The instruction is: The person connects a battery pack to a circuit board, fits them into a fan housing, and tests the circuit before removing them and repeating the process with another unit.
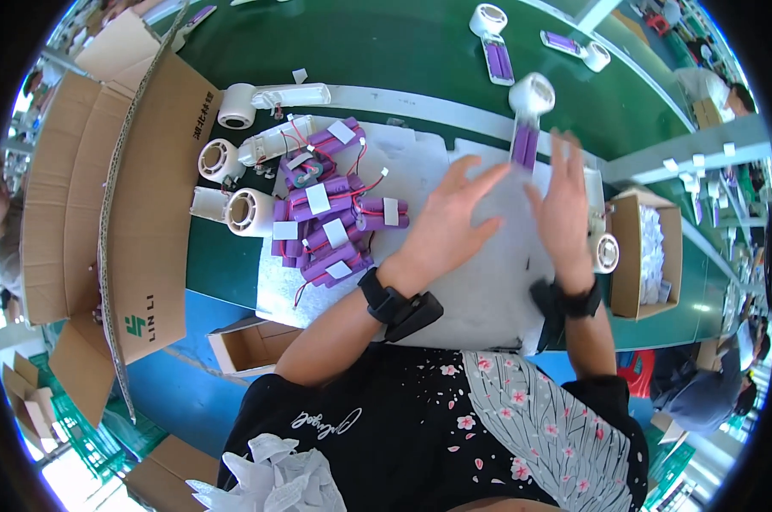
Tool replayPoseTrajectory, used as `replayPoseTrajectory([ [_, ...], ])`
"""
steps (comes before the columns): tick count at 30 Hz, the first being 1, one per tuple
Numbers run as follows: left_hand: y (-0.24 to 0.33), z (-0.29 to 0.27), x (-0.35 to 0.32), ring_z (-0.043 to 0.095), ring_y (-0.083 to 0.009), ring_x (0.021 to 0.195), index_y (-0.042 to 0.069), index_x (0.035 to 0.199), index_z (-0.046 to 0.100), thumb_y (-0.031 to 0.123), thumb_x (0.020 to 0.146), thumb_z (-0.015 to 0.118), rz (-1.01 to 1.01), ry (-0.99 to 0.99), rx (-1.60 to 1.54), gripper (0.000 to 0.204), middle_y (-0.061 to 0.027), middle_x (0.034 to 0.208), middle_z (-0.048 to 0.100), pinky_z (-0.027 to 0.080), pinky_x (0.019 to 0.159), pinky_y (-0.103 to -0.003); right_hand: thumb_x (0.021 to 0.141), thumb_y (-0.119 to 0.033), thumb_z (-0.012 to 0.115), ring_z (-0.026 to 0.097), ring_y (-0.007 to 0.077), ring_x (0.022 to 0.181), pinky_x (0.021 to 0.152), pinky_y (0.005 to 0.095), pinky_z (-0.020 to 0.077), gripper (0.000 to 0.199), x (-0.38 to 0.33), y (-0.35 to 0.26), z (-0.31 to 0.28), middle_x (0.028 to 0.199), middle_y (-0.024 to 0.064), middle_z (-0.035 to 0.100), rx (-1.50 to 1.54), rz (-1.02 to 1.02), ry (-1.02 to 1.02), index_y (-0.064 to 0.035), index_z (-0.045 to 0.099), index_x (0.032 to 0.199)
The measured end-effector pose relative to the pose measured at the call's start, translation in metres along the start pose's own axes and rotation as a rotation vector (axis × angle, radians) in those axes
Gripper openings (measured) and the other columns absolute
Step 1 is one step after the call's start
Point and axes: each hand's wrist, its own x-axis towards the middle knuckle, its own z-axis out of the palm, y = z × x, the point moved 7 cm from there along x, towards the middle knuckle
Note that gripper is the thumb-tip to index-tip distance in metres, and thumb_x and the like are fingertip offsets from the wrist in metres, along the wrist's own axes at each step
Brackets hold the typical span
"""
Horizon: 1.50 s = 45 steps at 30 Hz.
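One white-and-purple device [527, 135] lies just beyond and between both hands [447, 226] [563, 220].

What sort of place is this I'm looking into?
Most likely a factory assembly line: a long green work surface bears several similar white round-headed housings, wired purple cylinder packs lie piled by the person's hands, and other people appear along the right side.

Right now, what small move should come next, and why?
Probably swing the left hand toward the purple packs: it is open with nothing visible in it, the pile lies to its left, and the open right hand is near a white unit that already carries purple cells.
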Motion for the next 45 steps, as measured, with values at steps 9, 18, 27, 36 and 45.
replayPoseTrajectory([
  [9, 0.021, -0.026, 0.003, 0.059, -0.0327, 0.098, 0.007, 0.113, 0.065, 0.004, 0.077, 0.072, 0.187, 0.187, 0.135, 0.037, -0.0149, 0.115, 0.058, 0.051, 0.083, -0.043, 0.080, -0.020, 0.073, 0.058, 0.0366, 0.113, 0.093, 0.0396, 0.0470, 0.059, -0.032, 0.064, -0.082, 0.124, 0.0194, 0.059, -0.277, 0.283, -0.057, -0.0055, 0.052, 0.133],
  [18, 0.031, -0.056, -0.021, 0.050, -0.0324, 0.113, 0.010, 0.107, 0.069, 0.002, 0.073, 0.070, 0.106, -0.109, 0.816, 0.035, -0.0107, 0.113, 0.061, 0.035, 0.096, -0.048, 0.079, -0.019, 0.072, 0.063, 0.0320, 0.104, 0.090, 0.0378, 0.0490, 0.050, -0.070, 0.089, -0.057, 0.116, 0.0182, 0.062, -0.235, 0.541, -0.295, -0.0030, 0.057, 0.124],
  [27, -0.002, -0.056, -0.024, 0.050, -0.0293, 0.114, 0.010, 0.109, 0.069, 0.000, 0.075, 0.068, 0.002, -0.399, 1.065, 0.036, -0.0081, 0.109, 0.065, 0.027, 0.098, -0.056, 0.067, 0.016, 0.061, 0.054, 0.0345, 0.113, 0.091, 0.0377, 0.0489, 0.043, -0.026, 0.023, -0.032, 0.118, 0.0115, 0.056, 0.352, -0.196, -0.325, -0.0072, 0.061, 0.103],
  [36, 0.056, -0.080, -0.014, 0.059, -0.0265, 0.101, 0.007, 0.112, 0.068, -0.004, 0.071, 0.073, -0.058, -0.021, 0.354, 0.042, -0.0098, 0.111, 0.068, 0.044, 0.090, -0.041, 0.067, 0.019, 0.058, 0.049, 0.0323, 0.121, 0.093, 0.0386, 0.0487, 0.034, -0.016, -0.003, -0.004, 0.124, 0.0113, 0.056, 0.225, -0.569, -0.219, -0.0057, 0.059, 0.090],
  [45, 0.107, -0.005, -0.004, 0.062, -0.0263, 0.098, 0.006, 0.118, 0.066, -0.008, 0.070, 0.072, 0.631, 0.058, 0.343, 0.050, -0.0150, 0.123, 0.064, 0.050, 0.081, -0.033, 0.087, -0.002, 0.061, 0.063, 0.0193, 0.097, 0.079, 0.0319, 0.0521, 0.019, -0.051, -0.010, -0.019, 0.114, 0.0106, 0.062, 1.906, 0.479, -0.707, -0.0009, 0.059, 0.105],
])
